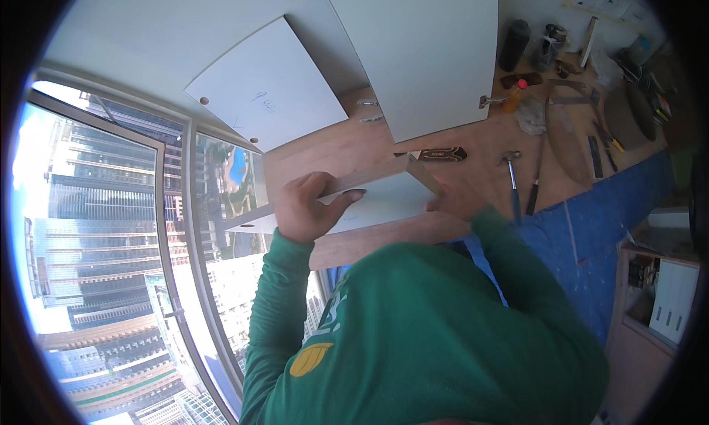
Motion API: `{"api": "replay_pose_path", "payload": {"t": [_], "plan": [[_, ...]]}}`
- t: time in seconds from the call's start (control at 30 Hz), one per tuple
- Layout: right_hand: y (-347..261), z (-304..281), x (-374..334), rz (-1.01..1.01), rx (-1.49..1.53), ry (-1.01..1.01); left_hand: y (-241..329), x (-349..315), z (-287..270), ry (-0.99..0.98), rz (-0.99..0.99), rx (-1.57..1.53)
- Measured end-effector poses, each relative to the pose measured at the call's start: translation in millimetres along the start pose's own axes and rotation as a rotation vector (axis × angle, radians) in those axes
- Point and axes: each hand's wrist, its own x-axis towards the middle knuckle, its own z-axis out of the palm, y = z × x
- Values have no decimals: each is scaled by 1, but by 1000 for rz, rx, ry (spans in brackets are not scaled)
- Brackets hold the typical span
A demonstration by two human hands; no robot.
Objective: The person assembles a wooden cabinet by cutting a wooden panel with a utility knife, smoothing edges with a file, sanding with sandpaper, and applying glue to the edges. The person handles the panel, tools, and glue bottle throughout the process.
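Note:
A white panel (380,203) with a thick edge stands tilted over the wooden worktop, close to my body. My left hand (304,203) is closed around its upper long edge, the thumb pressed on the white face and the fingers over the far side. At the panel's right end, my right hand (458,200) grips the short edge; its fingers are partly hidden in shadow. Just beyond the panel lies a tool with an orange and black handle (442,154), its tip toward the left. A claw hammer (512,177) rests to the right of my right hand.
Two white boards (269,85) (436,56) lean on the back wall, with metal hinges (369,111) near them. A dark bottle (515,45), an orange bottle (517,96) and several hand tools crowd the right. Blue sheeting (583,218) hangs in front; a window (96,225) is left.

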Motion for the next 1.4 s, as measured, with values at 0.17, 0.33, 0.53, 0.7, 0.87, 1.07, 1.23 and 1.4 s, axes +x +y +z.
{"api": "replay_pose_path", "payload": {"t": [0.17,0.33,0.53,0.7,0.87,1.07,1.23,1.4], "plan": [[-30,-107,-16,-116,360,493,-13,-32,-64,343,-290,-286],[2,-113,-11,-234,504,210,-21,-51,-69,674,-313,-522],[-22,-48,5,-359,927,305,-47,-79,-28,769,-340,-722],[-44,-26,-16,-347,915,419,-93,-121,23,720,-397,-464],[-46,-20,-28,-285,857,431,-110,-145,57,655,-443,-174],[-34,-14,-30,-209,839,382,-124,-173,58,530,-491,-262],[-45,-10,-23,-283,834,352,-135,-188,72,537,-540,-243],[-42,-10,-17,-173,736,277,-164,-234,66,532,-577,-279]]}}
